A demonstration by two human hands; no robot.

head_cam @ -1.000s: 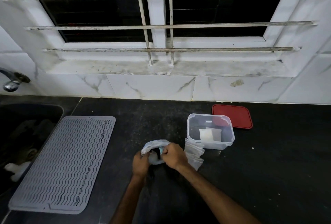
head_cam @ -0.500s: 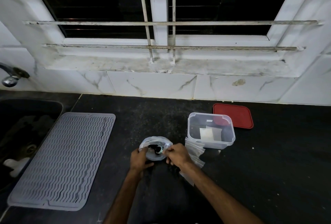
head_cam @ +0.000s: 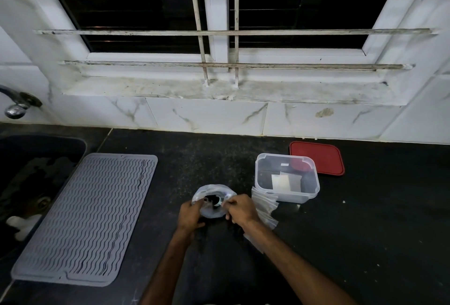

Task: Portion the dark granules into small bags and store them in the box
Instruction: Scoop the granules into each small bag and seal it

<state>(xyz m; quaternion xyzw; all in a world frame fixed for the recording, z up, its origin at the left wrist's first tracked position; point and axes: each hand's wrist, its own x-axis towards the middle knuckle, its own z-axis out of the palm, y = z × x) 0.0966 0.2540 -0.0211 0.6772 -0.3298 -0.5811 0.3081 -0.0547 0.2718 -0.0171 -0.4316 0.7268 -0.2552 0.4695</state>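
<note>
**A:** Grip?
**B:** Both closed on the translucent soft plastic bag (head_cam: pixel 213 189). The left hand (head_cam: pixel 191 214) curls round its left rim and the right hand (head_cam: pixel 241 209) pinches the right rim. Mouth pulled wide.
**A:** Granules?
**B:** The dark granules (head_cam: pixel 211 201) sit inside that bag, lower centre of frame.
**A:** Step?
**B:** Opening the supply bag, by my read; nothing portioned yet. The next move needs one hand free for the stack of small clear flat bags (head_cam: pixel 264 207) just right of the right hand. The other hand holds the mouth up against spills.
**A:** Box?
**B:** The clear rectangular plastic box (head_cam: pixel 309 190) is right of centre, open, with pale packets inside. The red flat plastic lid (head_cam: pixel 321 158) lies behind it.
**A:** Room?
**B:** Black speckled stone bench (head_cam: pixel 365 231). Grey ribbed rubber mat (head_cam: pixel 85 217) lower left, dark sink (head_cam: pixel 36 158) and metal tap (head_cam: pixel 15 109) at the left edge. White barred window (head_cam: pixel 216 12) across the top, dark outside.
</note>
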